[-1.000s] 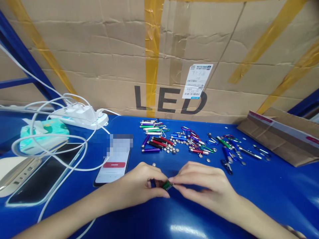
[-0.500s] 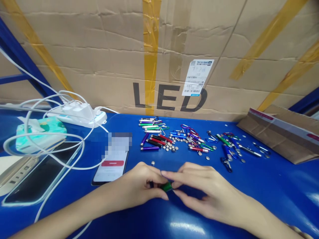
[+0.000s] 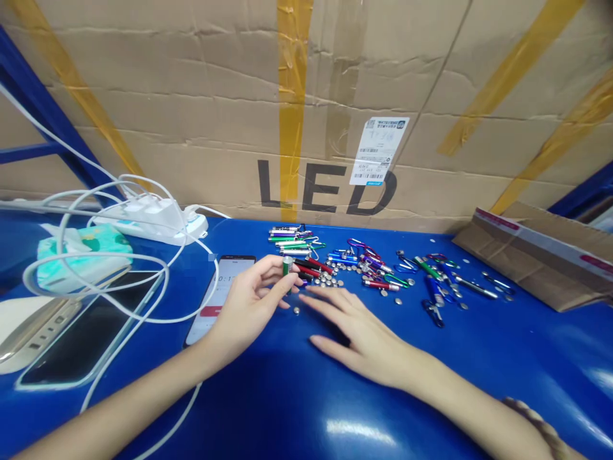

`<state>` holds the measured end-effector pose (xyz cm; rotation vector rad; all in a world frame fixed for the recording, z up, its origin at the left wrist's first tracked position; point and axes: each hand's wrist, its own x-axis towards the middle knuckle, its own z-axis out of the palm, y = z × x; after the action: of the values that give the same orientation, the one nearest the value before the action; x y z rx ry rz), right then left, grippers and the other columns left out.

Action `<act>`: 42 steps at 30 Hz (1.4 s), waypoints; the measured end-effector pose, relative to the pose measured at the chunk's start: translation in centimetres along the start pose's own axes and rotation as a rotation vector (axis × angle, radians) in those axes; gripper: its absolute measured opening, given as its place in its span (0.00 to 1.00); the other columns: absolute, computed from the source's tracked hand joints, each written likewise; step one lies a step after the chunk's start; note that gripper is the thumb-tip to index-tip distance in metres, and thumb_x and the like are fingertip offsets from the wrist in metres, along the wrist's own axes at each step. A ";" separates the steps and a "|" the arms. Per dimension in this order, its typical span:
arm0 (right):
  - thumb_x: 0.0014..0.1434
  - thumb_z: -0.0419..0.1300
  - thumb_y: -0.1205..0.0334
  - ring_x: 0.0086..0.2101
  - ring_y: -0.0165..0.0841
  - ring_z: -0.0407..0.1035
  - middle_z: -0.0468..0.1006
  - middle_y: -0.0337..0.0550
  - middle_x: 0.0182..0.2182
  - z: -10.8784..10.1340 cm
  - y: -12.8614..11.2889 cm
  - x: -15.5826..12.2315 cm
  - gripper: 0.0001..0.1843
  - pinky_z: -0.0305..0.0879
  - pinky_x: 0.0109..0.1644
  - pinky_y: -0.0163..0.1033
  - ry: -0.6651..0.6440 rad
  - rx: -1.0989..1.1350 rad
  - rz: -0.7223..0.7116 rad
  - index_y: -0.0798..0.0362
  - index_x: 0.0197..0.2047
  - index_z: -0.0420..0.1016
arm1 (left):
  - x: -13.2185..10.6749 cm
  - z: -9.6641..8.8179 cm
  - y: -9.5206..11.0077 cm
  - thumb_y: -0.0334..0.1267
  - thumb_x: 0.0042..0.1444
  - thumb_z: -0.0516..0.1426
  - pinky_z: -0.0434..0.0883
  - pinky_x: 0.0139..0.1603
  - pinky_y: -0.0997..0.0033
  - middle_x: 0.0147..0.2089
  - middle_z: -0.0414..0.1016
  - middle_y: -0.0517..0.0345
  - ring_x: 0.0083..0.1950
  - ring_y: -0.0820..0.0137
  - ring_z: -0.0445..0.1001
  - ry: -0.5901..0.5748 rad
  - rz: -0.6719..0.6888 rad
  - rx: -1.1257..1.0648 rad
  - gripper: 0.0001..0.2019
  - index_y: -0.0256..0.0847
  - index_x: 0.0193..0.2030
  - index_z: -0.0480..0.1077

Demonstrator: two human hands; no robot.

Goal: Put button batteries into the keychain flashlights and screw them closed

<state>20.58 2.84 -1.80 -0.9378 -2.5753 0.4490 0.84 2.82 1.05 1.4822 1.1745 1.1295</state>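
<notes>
My left hand (image 3: 258, 291) pinches a small green flashlight tube (image 3: 286, 267) between thumb and fingers. The tube is tilted nearly upright, its silver end up, and the fingers cover part of it. My right hand (image 3: 352, 329) hovers low over the blue table with its fingers apart and nothing in them. A single button cell (image 3: 296, 311) lies between the two hands. Just beyond them is a heap of red and black flashlight tubes (image 3: 313, 265) with loose button cells (image 3: 330, 280). Blue and purple tubes with carabiner clips (image 3: 378, 263) are scattered further right.
Tall cardboard boxes (image 3: 215, 128) form the back wall. At left are a phone with a lit screen (image 3: 204, 319), a dark phone (image 3: 90, 338), a tissue pack (image 3: 86, 249), a power strip (image 3: 153, 220) and looping white cables (image 3: 165, 281). An open carton (image 3: 527, 262) stands at right.
My left hand has moved up and away with the green tube, turning it upright. My right hand has let go of the tube, and its fingers have spread slightly to the left.
</notes>
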 end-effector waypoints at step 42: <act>0.52 0.62 0.67 0.27 0.28 0.71 0.78 0.42 0.27 -1.0 -1.0 -0.3 0.03 0.70 0.31 0.32 0.503 0.292 -0.027 0.55 0.32 0.77 | -0.4 1.0 -1.5 0.37 0.42 0.62 0.62 0.25 0.80 0.31 0.77 0.58 0.32 0.72 0.71 -0.361 -0.196 0.206 0.11 0.35 0.35 0.74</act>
<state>20.68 2.09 -0.53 -0.7899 -2.0031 0.4915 1.56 2.55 -0.66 1.6050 1.1729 0.5918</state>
